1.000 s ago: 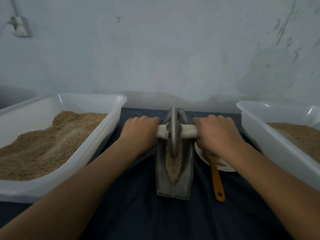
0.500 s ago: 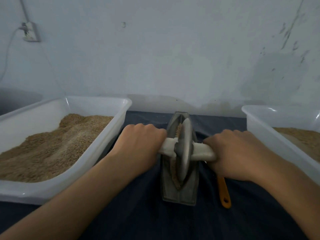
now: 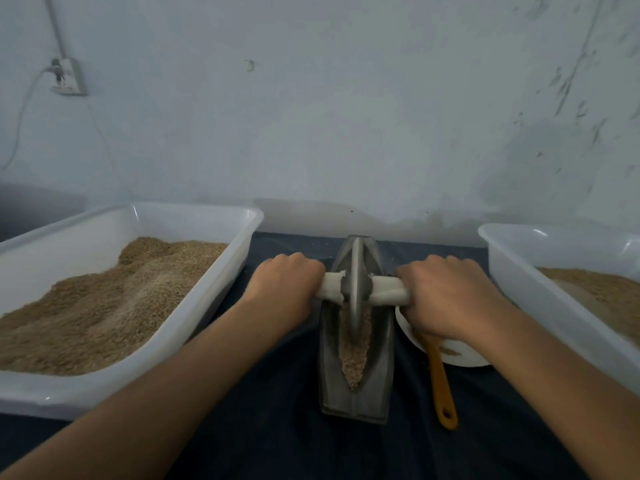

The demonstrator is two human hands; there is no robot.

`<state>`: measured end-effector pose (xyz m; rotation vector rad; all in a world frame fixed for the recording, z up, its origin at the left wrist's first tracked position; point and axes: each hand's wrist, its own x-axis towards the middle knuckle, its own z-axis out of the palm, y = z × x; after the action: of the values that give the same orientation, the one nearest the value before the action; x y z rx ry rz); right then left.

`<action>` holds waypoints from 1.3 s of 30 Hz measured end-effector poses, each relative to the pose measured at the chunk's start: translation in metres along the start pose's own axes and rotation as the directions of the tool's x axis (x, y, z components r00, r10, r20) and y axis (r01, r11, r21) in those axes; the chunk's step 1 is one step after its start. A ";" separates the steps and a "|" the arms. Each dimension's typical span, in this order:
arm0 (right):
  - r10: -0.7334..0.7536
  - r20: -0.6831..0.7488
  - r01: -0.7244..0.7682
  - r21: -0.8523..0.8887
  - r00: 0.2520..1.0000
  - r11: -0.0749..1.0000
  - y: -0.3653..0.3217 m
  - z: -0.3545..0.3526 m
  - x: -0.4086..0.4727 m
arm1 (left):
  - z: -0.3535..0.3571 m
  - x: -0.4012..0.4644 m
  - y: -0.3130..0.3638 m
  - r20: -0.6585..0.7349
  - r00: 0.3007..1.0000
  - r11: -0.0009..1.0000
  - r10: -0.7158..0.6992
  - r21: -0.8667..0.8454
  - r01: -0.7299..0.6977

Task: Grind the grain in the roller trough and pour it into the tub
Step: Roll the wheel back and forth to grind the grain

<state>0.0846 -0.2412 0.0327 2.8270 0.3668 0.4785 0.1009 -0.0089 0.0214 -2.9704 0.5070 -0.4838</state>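
- Grips: my left hand (image 3: 287, 285) and right hand (image 3: 446, 296) are each curled tight round an end of the white axle (image 3: 384, 293), one either side of the wheel (image 3: 356, 289).
- Grain (image 3: 355, 351) lies in the roller trough (image 3: 382, 386), mostly at its near end.
- I would press evenly with both hands, keep the wheel upright and roll it the trough's whole length.
- Tubs: the left tub (image 3: 207, 317) and right tub (image 3: 540, 303) flank the trough; pouring is not yet due.

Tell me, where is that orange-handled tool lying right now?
The orange-handled tool lies on the dark cloth just right of the metal trough, its head on the white plate.
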 end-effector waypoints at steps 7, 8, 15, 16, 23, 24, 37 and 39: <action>-0.088 -0.072 0.077 -0.143 0.994 0.987 -0.003 -0.022 -0.026 | -0.007 -0.035 -0.004 0.044 0.999 0.999 0.009 0.040 -0.011; -0.070 -0.052 0.064 -0.118 0.996 0.991 -0.004 -0.020 -0.019 | -0.005 -0.029 -0.003 0.062 0.998 1.000 -0.017 0.005 0.017; 0.161 0.061 -0.164 0.043 0.985 0.986 0.004 0.018 0.025 | 0.002 0.032 0.008 -0.049 0.996 0.995 -0.077 0.054 0.080; 0.165 0.064 -0.168 0.041 0.984 0.985 0.005 0.019 0.026 | 0.001 0.034 0.010 -0.035 0.997 0.995 -0.072 0.061 0.074; -0.024 0.119 0.022 0.019 0.993 1.000 -0.005 -0.022 -0.013 | -0.013 -0.028 0.003 0.033 0.999 1.000 -0.004 0.011 0.004; -0.041 0.105 0.039 0.021 0.994 0.999 -0.006 -0.027 -0.021 | -0.014 -0.040 0.004 0.003 1.000 0.999 0.010 0.036 -0.010; 0.186 0.060 -0.192 0.107 0.981 0.976 0.002 0.020 0.030 | -0.002 0.036 0.014 -0.032 0.997 0.993 -0.074 0.093 0.077; 0.173 0.076 -0.181 0.124 0.982 0.976 0.004 0.023 0.027 | -0.005 0.036 0.016 -0.016 0.998 0.992 -0.060 0.115 0.061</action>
<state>0.1180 -0.2423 0.0207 3.0097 0.1383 0.4101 0.1265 -0.0359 0.0343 -2.8808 0.3777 -0.5191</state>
